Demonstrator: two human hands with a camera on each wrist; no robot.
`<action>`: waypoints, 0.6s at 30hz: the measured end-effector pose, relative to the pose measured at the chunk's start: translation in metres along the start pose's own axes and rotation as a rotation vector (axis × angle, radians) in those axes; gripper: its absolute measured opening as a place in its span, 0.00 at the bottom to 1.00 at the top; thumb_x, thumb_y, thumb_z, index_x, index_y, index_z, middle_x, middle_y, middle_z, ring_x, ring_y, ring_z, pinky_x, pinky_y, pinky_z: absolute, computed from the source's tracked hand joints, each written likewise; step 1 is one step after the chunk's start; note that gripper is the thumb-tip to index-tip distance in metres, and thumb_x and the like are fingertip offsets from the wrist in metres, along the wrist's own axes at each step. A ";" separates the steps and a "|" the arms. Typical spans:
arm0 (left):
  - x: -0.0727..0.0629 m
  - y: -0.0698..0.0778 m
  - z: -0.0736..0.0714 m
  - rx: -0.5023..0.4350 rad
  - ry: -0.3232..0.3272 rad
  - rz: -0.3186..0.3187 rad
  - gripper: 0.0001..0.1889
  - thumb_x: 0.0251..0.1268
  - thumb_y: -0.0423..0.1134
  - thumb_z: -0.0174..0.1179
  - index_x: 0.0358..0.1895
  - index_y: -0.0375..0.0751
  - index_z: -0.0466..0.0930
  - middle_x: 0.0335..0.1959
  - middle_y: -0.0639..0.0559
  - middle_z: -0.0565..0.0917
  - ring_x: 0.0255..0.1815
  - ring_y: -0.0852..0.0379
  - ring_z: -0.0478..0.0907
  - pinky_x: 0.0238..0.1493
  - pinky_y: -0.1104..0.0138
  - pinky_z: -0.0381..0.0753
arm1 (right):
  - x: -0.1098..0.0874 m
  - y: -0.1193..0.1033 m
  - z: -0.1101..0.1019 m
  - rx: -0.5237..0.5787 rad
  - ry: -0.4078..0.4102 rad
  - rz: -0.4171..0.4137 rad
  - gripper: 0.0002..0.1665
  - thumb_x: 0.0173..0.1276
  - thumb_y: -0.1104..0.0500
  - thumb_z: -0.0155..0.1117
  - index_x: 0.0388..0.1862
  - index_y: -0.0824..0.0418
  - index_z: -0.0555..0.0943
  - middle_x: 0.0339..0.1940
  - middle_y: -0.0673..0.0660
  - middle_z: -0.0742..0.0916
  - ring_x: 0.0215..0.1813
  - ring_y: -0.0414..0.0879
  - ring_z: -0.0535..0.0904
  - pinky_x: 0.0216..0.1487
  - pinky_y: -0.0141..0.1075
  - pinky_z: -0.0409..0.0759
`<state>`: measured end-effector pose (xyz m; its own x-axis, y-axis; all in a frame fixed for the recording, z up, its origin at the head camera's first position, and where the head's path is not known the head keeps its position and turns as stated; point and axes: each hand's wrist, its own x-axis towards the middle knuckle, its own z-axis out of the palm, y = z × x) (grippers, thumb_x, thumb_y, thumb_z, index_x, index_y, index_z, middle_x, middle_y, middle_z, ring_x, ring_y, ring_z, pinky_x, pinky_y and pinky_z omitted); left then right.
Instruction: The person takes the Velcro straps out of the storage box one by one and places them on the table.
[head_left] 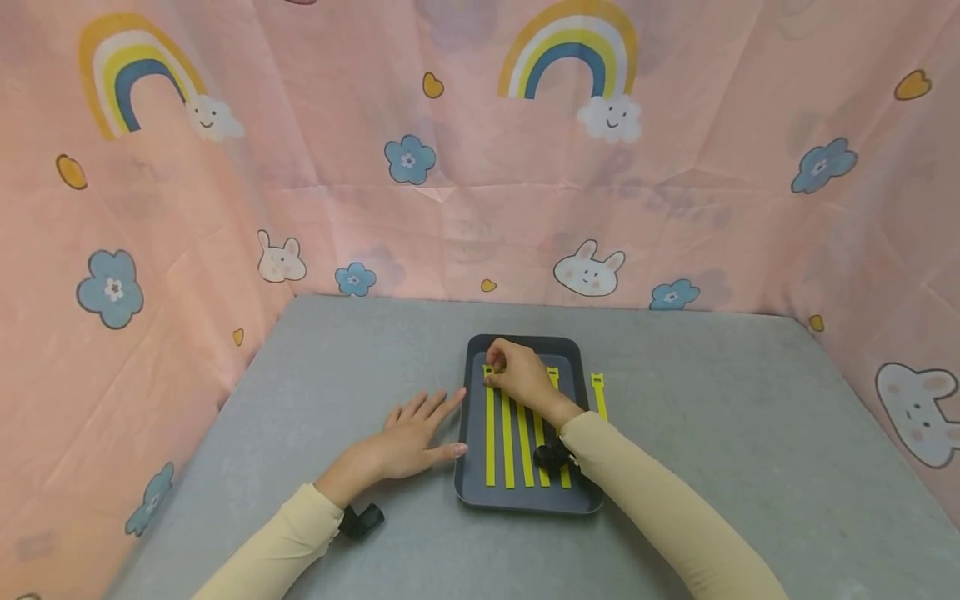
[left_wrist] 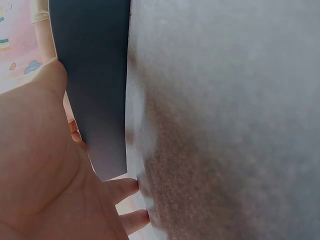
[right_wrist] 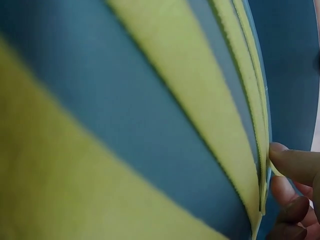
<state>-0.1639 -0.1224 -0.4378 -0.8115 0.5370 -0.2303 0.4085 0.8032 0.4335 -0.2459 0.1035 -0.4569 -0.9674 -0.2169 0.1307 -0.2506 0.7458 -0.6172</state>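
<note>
Pink fabric backdrop (head_left: 480, 217) at the back and both sides, printed with rainbows, smiling clouds, blue flowers, bunnies and small orange hearts. Grey table (head_left: 360, 350) in front of it, plain mottled top. Dark grey tray (head_left: 476, 417) on the table, rectangular, rounded corners, raised rim, long side running away from the person. Two cream sleeves: left sleeve (head_left: 273, 546) comes in from the bottom left, right sleeve (head_left: 667, 508) from the bottom right, crossing near the tray's right edge.

Left hand (head_left: 408, 443) just left of the tray, palm down, fingers spread, released, grasping nothing; fingertips at the rim, can't tell if they touch it. Right hand (head_left: 522, 377) over the tray's far half, thumb and fingers pinching the far end of the leftmost yellow strap (head_left: 491, 442); the right wrist view also has thumb and finger together at a strip's end.

That strap lies lengthwise in the tray, along its left side. Four other yellow straps (head_left: 508, 450) beside it, roughly parallel, gaps between, partly covered by hand and wrist. One loose yellow strap (head_left: 600, 396) on the table, just right of the tray, near end hidden by the sleeve. Smallest: black wrist devices (head_left: 362, 522), one per wrist.
</note>
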 end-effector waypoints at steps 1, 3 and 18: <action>0.000 0.000 0.000 0.000 0.000 0.001 0.43 0.70 0.68 0.47 0.81 0.63 0.39 0.82 0.43 0.50 0.82 0.34 0.42 0.73 0.31 0.45 | 0.000 0.000 0.000 0.002 0.003 -0.004 0.14 0.58 0.60 0.76 0.39 0.54 0.79 0.34 0.52 0.85 0.35 0.44 0.78 0.39 0.38 0.76; 0.000 0.000 0.000 0.001 0.002 0.003 0.43 0.70 0.68 0.47 0.81 0.63 0.39 0.82 0.43 0.50 0.82 0.34 0.42 0.73 0.31 0.45 | 0.000 0.000 0.000 0.004 0.011 -0.011 0.14 0.59 0.60 0.76 0.39 0.54 0.79 0.34 0.52 0.85 0.35 0.44 0.78 0.39 0.38 0.76; 0.001 -0.001 0.001 0.007 0.003 0.005 0.43 0.70 0.68 0.47 0.81 0.63 0.38 0.82 0.44 0.49 0.82 0.34 0.42 0.73 0.32 0.45 | -0.001 -0.002 -0.001 0.079 0.048 -0.042 0.07 0.64 0.61 0.71 0.37 0.55 0.80 0.31 0.52 0.86 0.33 0.42 0.79 0.37 0.37 0.76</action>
<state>-0.1644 -0.1228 -0.4396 -0.8109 0.5400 -0.2253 0.4153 0.8024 0.4286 -0.2449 0.1026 -0.4551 -0.9573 -0.2146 0.1935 -0.2888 0.6845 -0.6694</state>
